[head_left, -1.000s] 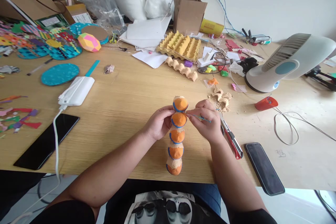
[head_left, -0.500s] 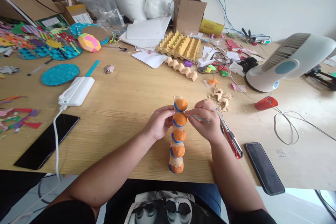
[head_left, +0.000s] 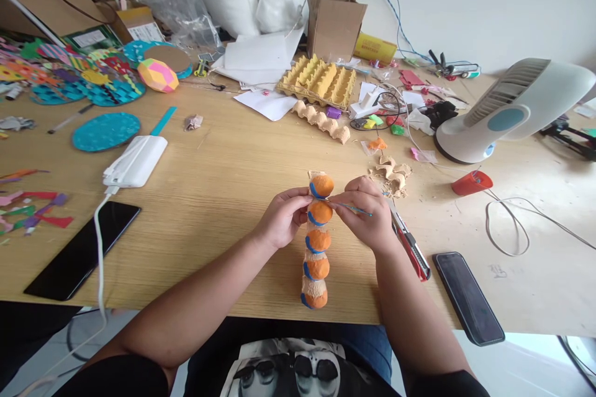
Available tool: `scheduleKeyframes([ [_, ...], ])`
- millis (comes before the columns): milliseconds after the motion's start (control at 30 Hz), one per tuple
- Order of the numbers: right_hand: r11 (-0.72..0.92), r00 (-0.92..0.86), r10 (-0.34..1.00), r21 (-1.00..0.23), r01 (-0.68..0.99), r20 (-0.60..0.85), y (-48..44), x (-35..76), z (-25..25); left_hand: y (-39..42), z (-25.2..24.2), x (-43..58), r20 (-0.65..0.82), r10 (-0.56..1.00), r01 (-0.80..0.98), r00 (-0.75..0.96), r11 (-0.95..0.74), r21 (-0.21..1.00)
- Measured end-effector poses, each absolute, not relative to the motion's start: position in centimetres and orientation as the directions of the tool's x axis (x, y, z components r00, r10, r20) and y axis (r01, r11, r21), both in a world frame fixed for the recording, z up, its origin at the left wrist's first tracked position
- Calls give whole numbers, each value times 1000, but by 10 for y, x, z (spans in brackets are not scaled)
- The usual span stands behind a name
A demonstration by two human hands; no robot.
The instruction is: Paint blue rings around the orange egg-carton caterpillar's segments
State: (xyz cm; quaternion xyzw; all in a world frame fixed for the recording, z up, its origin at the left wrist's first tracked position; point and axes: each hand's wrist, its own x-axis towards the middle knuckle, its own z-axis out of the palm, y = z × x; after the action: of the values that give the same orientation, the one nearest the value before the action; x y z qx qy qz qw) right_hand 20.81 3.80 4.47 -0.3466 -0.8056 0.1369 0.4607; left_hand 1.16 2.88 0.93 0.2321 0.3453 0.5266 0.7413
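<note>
A strip of egg carton cups (head_left: 318,240) lies lengthwise in front of me, its bumps covered in orange clay with blue edging along their lower left sides. My left hand (head_left: 280,220) pinches the strip's left edge near the far end, between the first and second bumps. From the right, my right hand (head_left: 367,214) grips a thin blue stick (head_left: 357,209), its tip at the gap between those same two bumps. Fingers hide part of the tip. Bare carton shows between the orange bumps nearest me.
A red utility knife (head_left: 412,248) and a phone (head_left: 468,298) lie right of my right arm. Carton scraps (head_left: 393,173), a red cup (head_left: 472,182) and a white fan (head_left: 493,115) stand beyond. Leftward are a power bank (head_left: 135,161) and a black tablet (head_left: 84,251).
The near end of the carton strip has swung very slightly to the right. Both hands keep nearly the same place and grip.
</note>
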Motion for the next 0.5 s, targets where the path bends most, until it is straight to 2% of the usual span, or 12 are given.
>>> scheduleKeyframes([
  [133,703,-298,705,-579,413,644,37,207,46,28,10,10,-270,937,-614,222,349,708],
  [300,675,-234,733,-644,360,638,37,207,47,28,12,7,-257,899,-612,355,431,663],
  [500,632,-185,772,-701,330,608,38,206,46,30,11,3,-267,881,-632,391,468,617],
])
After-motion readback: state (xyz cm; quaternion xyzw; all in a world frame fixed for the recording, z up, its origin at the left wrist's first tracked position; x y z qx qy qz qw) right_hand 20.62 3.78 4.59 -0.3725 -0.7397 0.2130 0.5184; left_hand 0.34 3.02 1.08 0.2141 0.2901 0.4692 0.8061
